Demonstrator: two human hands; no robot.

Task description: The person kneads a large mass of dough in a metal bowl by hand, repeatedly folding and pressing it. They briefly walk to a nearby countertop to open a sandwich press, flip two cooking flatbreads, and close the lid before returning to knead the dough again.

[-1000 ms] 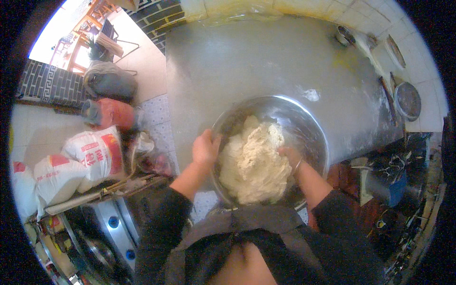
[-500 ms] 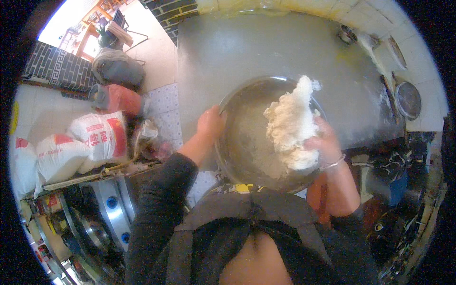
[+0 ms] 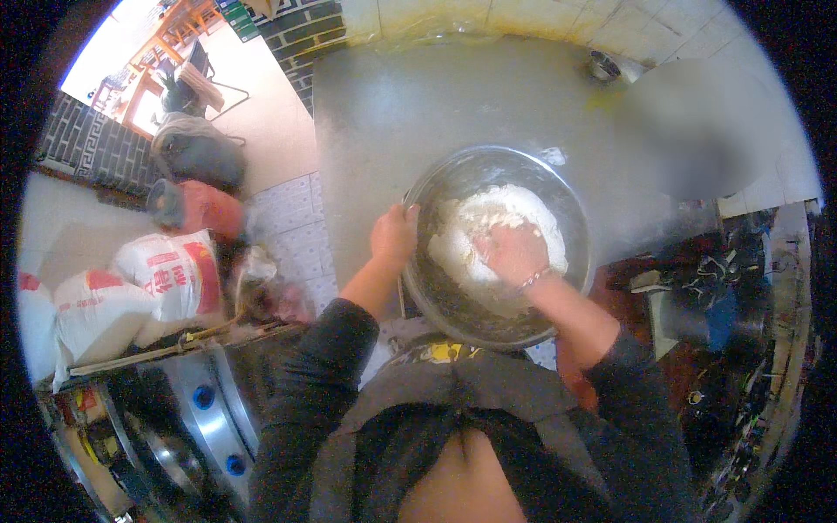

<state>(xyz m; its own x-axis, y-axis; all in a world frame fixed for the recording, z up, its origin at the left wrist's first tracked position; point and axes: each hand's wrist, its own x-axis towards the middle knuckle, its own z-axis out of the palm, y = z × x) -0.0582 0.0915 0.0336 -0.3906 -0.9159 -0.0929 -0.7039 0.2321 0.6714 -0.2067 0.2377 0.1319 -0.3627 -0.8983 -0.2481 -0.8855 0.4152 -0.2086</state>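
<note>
My left hand point(image 3: 394, 234) is closed over the left rim of a large round metal bowl point(image 3: 436, 318), which stands near the front edge of a grey worktop. Inside the bowl lies a mound of pale, shaggy dough point(image 3: 506, 202) with loose white flour about it. My right hand point(image 3: 516, 250), a bracelet at its wrist, is pressed down into the middle of this dough. Its fingers are curled into the mass, and the tips are buried and somewhat blurred. Wet-looking smears coat the near inner wall of the bowl.
The grey worktop point(image 3: 392, 96) runs back to a tiled wall. A small metal bowl point(image 3: 602, 65) stands at its far right. White sacks point(image 3: 174, 275) and a red bucket point(image 3: 212, 209) are at the left, above a metal stove point(image 3: 205, 392). Cluttered shelves line the right.
The dough, lifted as a ragged sheet at the bowl's right side, now lies down in the bowl. My right hand has moved left and into it; my left hand still grips the rim.
</note>
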